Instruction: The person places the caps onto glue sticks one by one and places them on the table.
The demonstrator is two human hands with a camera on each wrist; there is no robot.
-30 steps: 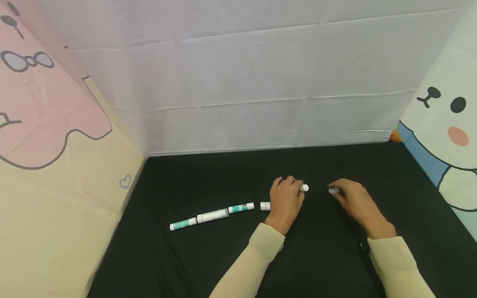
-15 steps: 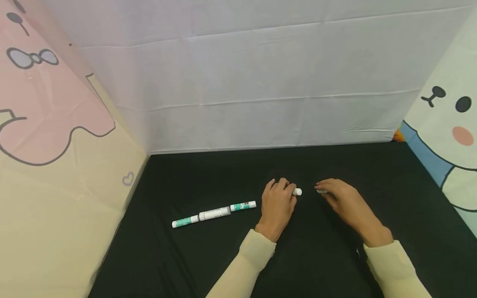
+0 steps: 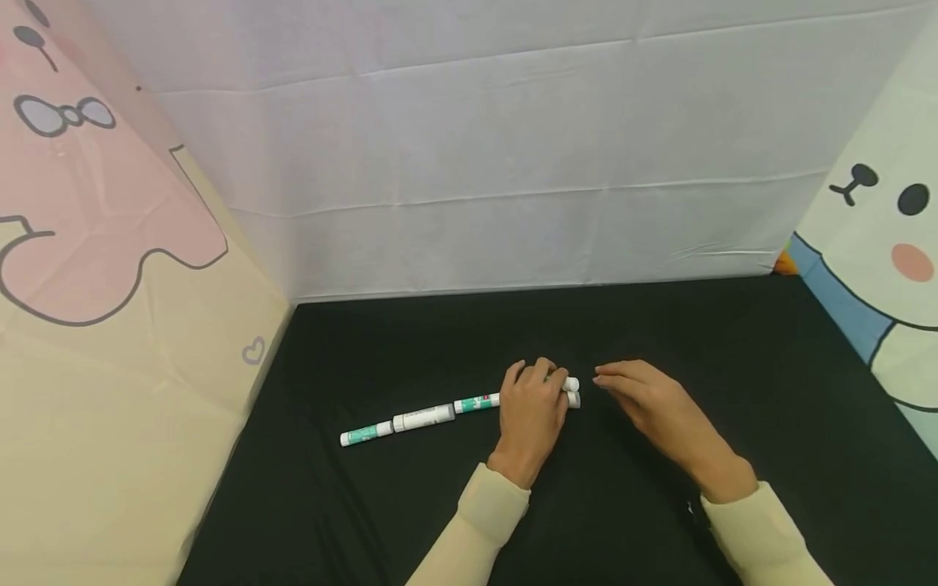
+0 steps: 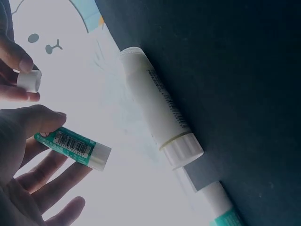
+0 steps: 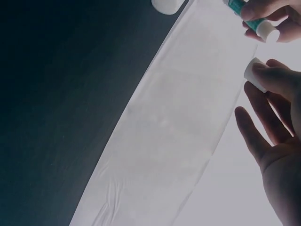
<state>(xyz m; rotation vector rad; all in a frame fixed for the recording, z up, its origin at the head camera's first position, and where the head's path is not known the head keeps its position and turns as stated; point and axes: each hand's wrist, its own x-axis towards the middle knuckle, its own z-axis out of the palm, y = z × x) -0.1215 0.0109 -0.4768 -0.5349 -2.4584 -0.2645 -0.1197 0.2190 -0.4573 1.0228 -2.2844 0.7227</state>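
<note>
My left hand [image 3: 531, 423] pinches a slim green glue stick [image 4: 73, 148] between thumb and fingers, above the table; its white end [image 3: 572, 384] pokes out on the right in the head view. A white cap [image 5: 255, 74] is pinched by my right hand [image 3: 659, 411], a short gap away from that glue stick. In the head view my right fingers hide the cap. Beneath my left hand lies a thick white glue stick [image 4: 157, 106], only its right end showing from the head. It belongs to a row with a green glue stick [image 3: 476, 403] just left of it.
Farther left along the row lie another thick white glue stick [image 3: 423, 417] and a green one [image 3: 366, 433]. A black cloth [image 3: 410, 521] covers the table. White fabric [image 3: 454, 163] hangs behind, with cartoon-printed cloths at both sides.
Both hands have shifted left, the left one carrying the green glue stick and the right one the cap. The right end of the thick glue stick on the table has come into view.
</note>
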